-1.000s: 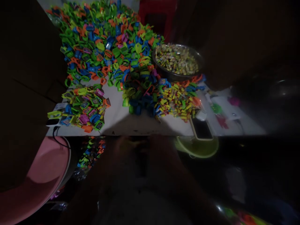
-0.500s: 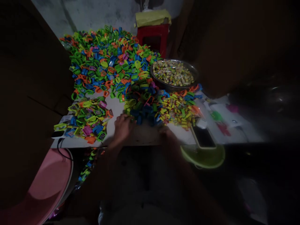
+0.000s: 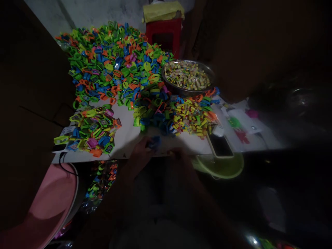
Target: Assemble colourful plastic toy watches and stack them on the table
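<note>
My left hand (image 3: 142,149) is closed around a blue toy watch (image 3: 155,142) at the table's front edge. Close by on the right, my right hand (image 3: 178,154) has its fingers drawn together; dim light and blur hide what is in them. Just beyond both hands lies a shadowed heap of toy watches (image 3: 153,107) in blue, green and orange. Small yellow-and-red wrapped pieces (image 3: 193,117) are piled to the right of that heap. Another group of toy watches (image 3: 94,129) rests on the left part of the white table (image 3: 127,121).
A large mound of toy watches (image 3: 111,65) covers the back. A metal bowl (image 3: 181,92) holds many small wrapped pieces. A phone (image 3: 221,145) lies near the front edge, above a green basin (image 3: 230,167). A pink basin (image 3: 52,197) and red stool (image 3: 176,34) stand around the table.
Both hands have drawn back from the heap toward the table's front edge. A blue toy watch now shows in my left hand. The whole view has shifted slightly.
</note>
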{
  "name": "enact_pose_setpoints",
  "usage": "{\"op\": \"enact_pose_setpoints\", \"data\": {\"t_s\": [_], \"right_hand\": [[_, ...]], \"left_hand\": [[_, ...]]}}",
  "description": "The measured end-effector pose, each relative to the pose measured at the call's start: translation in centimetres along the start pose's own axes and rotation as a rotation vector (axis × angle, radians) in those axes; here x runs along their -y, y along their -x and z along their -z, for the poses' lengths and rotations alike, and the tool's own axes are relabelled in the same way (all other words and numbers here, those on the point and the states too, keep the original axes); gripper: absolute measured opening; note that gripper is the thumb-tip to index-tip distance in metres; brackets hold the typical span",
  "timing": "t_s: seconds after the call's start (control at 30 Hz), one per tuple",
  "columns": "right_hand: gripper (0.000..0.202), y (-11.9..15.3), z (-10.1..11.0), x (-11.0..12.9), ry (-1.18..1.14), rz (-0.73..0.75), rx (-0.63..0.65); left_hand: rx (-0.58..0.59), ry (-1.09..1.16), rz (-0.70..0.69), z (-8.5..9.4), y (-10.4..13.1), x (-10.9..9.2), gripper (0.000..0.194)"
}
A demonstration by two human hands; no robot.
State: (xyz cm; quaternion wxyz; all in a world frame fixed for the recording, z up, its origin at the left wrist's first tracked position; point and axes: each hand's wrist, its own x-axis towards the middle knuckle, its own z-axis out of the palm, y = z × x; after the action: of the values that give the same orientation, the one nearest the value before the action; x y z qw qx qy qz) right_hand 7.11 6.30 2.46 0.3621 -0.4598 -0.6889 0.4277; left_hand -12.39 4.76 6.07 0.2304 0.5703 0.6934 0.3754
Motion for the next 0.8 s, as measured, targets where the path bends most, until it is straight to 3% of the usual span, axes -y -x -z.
{"op": "enact_pose_setpoints", "data": {"t_s": [0.1,0.2,0.3,0.4,0.53,0.6,0.7,0.8], "right_hand": [[0.018,0.5,0.0,2.6,-0.134,0.028,-0.014],[0.018,1.3,0.3,4.4,-0.096,0.11,0.041],[0.017,2.2,0.5,5.0,-0.036,0.142,0.1],[0.019,3.3,0.1,4.7,0.024,0.077,0.121],[0.019,4.8,-0.5,4.6,0.036,0.057,0.268],[0.019,5.3,-0.5,5.0,0.003,0.003,0.18],[0.02,5.1,-0.1,5.7,0.003,-0.09,-0.035],[0.017,4.4,0.3,6.2,0.038,-0.009,-0.032]], "left_hand": [[0.114,0.239,0.071,0.5,3.6,-1.3,0.046],[0.168,0.378,0.17,0.8,5.7,-1.9,0.05],[0.084,0.485,0.317,1.0,6.3,-1.8,0.043],[0.015,0.644,0.419,0.8,6.5,-1.7,0.045],[0.072,0.93,0.497,0.4,7.0,-2.2,0.05],[0.064,0.861,0.477,0.5,7.2,-2.8,0.045],[0.014,0.598,0.341,1.0,7.4,-3.9,0.035],[0.067,0.503,0.249,1.6,7.5,-4.6,0.031]]}}
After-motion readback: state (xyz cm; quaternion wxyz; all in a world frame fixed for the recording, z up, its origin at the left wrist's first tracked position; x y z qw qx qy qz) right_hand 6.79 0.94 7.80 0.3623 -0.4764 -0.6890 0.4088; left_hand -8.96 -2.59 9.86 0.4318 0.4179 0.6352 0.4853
